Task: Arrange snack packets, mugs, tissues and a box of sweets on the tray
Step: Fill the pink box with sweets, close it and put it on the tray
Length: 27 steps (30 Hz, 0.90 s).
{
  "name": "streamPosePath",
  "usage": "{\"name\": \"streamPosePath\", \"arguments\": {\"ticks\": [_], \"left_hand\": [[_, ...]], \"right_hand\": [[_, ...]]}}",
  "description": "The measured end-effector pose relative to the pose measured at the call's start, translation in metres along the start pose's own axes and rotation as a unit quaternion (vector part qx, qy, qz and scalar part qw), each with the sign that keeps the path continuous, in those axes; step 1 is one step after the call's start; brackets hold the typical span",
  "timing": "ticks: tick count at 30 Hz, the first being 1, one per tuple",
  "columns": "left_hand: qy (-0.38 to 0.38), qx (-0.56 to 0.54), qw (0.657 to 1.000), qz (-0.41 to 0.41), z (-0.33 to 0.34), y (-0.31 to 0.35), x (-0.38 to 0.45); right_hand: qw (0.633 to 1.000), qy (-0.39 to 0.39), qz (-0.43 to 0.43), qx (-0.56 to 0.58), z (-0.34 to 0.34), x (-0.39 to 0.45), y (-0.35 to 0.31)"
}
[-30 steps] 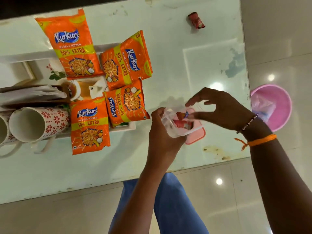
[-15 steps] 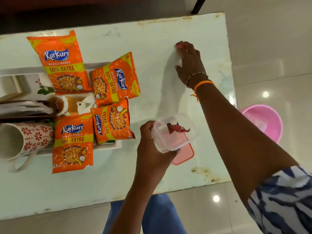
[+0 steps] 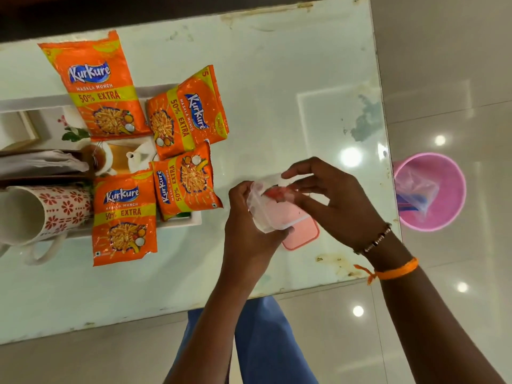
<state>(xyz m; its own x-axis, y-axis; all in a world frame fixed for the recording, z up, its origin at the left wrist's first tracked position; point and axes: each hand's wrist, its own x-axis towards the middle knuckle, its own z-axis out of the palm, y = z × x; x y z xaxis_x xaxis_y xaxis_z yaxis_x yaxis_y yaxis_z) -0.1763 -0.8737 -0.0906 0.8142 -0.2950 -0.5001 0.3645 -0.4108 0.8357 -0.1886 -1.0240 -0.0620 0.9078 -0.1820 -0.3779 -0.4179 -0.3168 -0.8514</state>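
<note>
My left hand grips a small clear plastic box tilted above the table's front right. Red-wrapped sweets lie inside it. My right hand is at the box's open mouth with its fingertips on a red sweet. The box's pink lid lies on the table just under it. Several orange Kurkure snack packets lie over the white tray at the left. On the tray a white mug with red flowers lies on its side, and tissues sit behind it.
The pale glass-topped table ends close on the right and at the front. A pink bin with a plastic bag in it stands on the shiny floor to the right. My blue-clad legs are below the table's front edge.
My right hand came back from the table's far side, where it picked up a red sweet, and is now at the box's mouth. The left hand kept hold of the box.
</note>
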Motion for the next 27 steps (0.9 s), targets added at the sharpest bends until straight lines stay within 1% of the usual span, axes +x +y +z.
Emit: {"name": "streamPosePath", "arguments": {"ticks": [1,3,5,7,9,10,12,13,15,17,19,20,22,23,24,25,26,27], "left_hand": [[-0.004,-0.009,1.0,0.0,-0.001,0.0,-0.002],[-0.013,-0.015,1.0,0.0,-0.003,-0.001,-0.006],[-0.022,-0.005,1.0,0.01,-0.008,-0.002,-0.011],[-0.025,-0.005,1.0,0.014,-0.014,-0.003,-0.017],[-0.026,-0.014,1.0,0.007,-0.024,-0.003,-0.023],[-0.026,-0.016,1.0,0.003,-0.029,-0.004,-0.026],[-0.025,-0.008,1.0,0.004,-0.041,-0.005,-0.03],[-0.024,0.001,1.0,0.007,-0.047,-0.006,-0.031],[-0.032,0.011,0.999,0.019,-0.06,-0.007,-0.033],[-0.041,-0.002,0.999,0.03,-0.072,-0.009,-0.034],[-0.044,-0.027,0.998,0.032,-0.082,-0.01,-0.034],[-0.044,-0.036,0.998,0.028,-0.087,-0.009,-0.034],[-0.044,-0.046,0.998,0.024,-0.095,-0.008,-0.035],[-0.043,-0.053,0.997,0.024,-0.098,-0.007,-0.036],[-0.042,-0.059,0.997,0.023,-0.101,-0.007,-0.037],[-0.042,-0.065,0.997,0.022,-0.103,-0.006,-0.038],[-0.043,-0.068,0.997,0.02,-0.105,-0.006,-0.039],[-0.045,-0.07,0.996,0.017,-0.106,-0.006,-0.039]], "right_hand": [[1.0,0.016,0.002,0.0,-0.001,-0.004,0.005],[0.995,0.096,0.016,-0.037,-0.005,-0.008,0.02],[0.98,0.169,0.061,-0.082,-0.004,-0.012,0.038],[0.968,0.199,0.107,-0.112,0.005,-0.016,0.056],[0.964,0.187,0.135,-0.131,0.023,-0.019,0.066],[0.966,0.164,0.135,-0.15,0.034,-0.02,0.069],[0.96,0.096,0.136,-0.226,0.06,-0.024,0.071],[0.95,0.082,0.138,-0.268,0.072,-0.025,0.07],[0.937,0.103,0.127,-0.307,0.089,-0.027,0.066],[0.938,0.116,0.133,-0.298,0.094,-0.025,0.062],[0.949,0.123,0.165,-0.238,0.088,-0.02,0.06],[0.956,0.14,0.181,-0.182,0.084,-0.018,0.06],[0.961,0.189,0.202,-0.013,0.071,-0.016,0.056],[0.951,0.208,0.205,0.099,0.063,-0.017,0.052],[0.929,0.217,0.207,0.217,0.056,-0.019,0.049],[0.899,0.215,0.209,0.319,0.05,-0.021,0.046],[0.869,0.209,0.208,0.398,0.045,-0.024,0.044],[0.845,0.2,0.203,0.452,0.041,-0.026,0.043]]}}
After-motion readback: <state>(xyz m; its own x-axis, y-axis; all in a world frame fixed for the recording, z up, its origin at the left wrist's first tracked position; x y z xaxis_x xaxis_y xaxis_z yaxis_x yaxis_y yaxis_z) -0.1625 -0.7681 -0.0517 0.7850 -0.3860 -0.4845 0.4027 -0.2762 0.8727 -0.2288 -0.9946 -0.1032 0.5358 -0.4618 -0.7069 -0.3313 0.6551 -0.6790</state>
